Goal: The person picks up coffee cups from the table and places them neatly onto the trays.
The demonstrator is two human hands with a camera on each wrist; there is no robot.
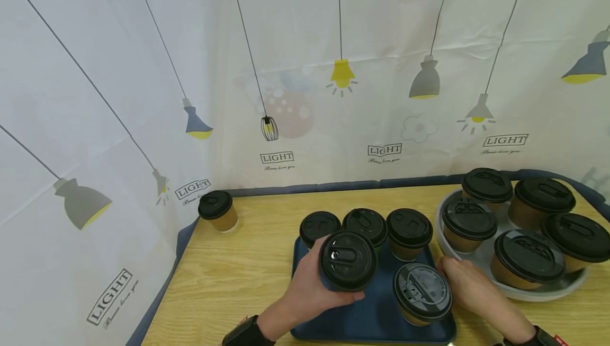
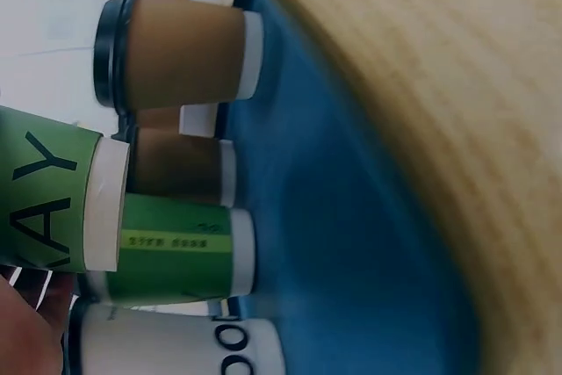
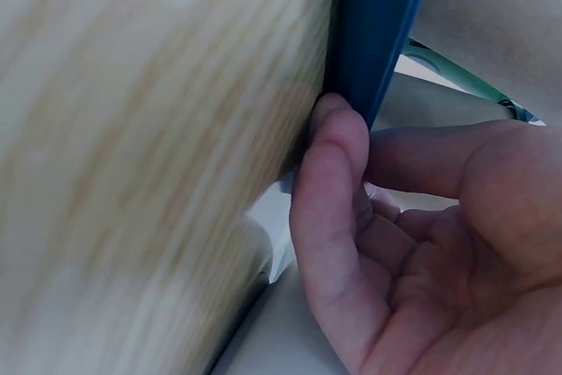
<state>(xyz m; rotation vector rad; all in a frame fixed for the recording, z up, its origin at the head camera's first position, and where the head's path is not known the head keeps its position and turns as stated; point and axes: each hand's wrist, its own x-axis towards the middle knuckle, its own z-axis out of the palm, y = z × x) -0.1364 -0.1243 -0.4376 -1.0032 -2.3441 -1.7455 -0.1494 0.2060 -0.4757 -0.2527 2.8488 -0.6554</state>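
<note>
My left hand (image 1: pixel 307 290) grips a green paper cup (image 2: pixel 53 191) with a black lid (image 1: pixel 348 261) and holds it over the blue tray (image 1: pixel 367 317). The cup's base is raised above the tray floor in the left wrist view. My right hand (image 1: pixel 467 282) pinches the tray's right rim (image 3: pixel 378 32) between thumb and forefinger. On the tray stand a white cup (image 2: pixel 167 344), a green cup (image 2: pixel 180 248) and a brown cup (image 1: pixel 407 253) in a back row. Another brown cup (image 2: pixel 184 50) with a black lid stands at the tray's front right.
A round grey-white basin (image 1: pixel 538 295) with several lidded brown cups (image 1: pixel 517 272) stands right of the tray, close by my right hand. One lidded brown cup (image 1: pixel 223 219) stands alone at the table's back left. A lamp-print curtain (image 1: pixel 310 97) hangs behind the wooden table (image 1: pixel 229 282).
</note>
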